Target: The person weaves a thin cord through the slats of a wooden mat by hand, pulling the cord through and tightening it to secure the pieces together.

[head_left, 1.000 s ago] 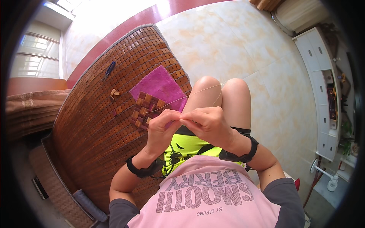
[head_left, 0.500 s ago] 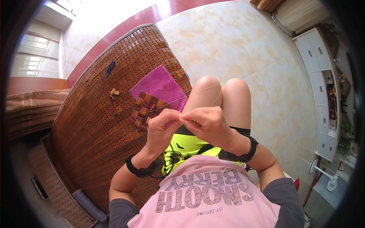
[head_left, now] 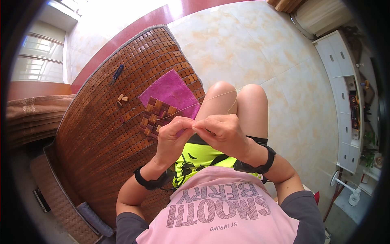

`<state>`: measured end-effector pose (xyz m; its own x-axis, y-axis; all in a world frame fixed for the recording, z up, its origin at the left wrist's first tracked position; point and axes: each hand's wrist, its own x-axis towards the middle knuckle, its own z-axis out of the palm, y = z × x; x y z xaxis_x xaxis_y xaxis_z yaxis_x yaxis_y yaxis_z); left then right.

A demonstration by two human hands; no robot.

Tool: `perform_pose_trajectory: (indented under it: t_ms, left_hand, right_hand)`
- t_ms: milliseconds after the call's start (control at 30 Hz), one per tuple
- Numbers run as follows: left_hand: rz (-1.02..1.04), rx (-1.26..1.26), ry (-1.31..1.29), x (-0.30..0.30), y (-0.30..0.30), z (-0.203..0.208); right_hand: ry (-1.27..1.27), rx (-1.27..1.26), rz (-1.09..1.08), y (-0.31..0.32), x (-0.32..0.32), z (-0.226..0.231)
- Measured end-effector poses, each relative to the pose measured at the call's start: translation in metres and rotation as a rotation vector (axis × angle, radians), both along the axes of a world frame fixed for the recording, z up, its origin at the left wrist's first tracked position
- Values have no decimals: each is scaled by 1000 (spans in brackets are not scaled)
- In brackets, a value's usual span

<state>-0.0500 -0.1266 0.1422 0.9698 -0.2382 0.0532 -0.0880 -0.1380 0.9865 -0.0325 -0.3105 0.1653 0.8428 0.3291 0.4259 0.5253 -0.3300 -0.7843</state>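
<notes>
Above my lap, my left hand [head_left: 172, 136] and my right hand [head_left: 221, 131] meet, each with thumb and fingertips pinched together. A thin pale yellow thread [head_left: 211, 99] loops over my knees and back toward my right hand. Its other end runs to a checkered panel of light and dark wooden blocks [head_left: 155, 110], left of my hands. The pinched fingertips hide whatever is between them, though the thread leads there. Under part of the panel lies a magenta cloth [head_left: 170, 87].
The seat beside me is covered with a brown tile mat [head_left: 93, 126]. On it lie several small loose wooden blocks [head_left: 123, 98] and a dark blue-handled cutting tool [head_left: 117, 74]. A white cabinet [head_left: 331, 61] stands at the far right, beyond the tiled floor [head_left: 292, 97].
</notes>
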Motion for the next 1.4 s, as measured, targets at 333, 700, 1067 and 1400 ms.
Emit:
perform_pose_trajectory:
  t_ms: [333,700,1067,1400]
  left_hand:
    - [20,54,-69,0,-1,1]
    - [105,-166,235,-5,-1,0]
    - [-35,-254,281,2,2,24]
    - [15,-160,333,0,1,14]
  right_hand:
    - [19,-23,-23,2,0,0]
    - [70,53,-23,-2,3,1]
    - [-141,-6,-14,-8,8,10]
    - [-170,-130,2,-5,4,2]
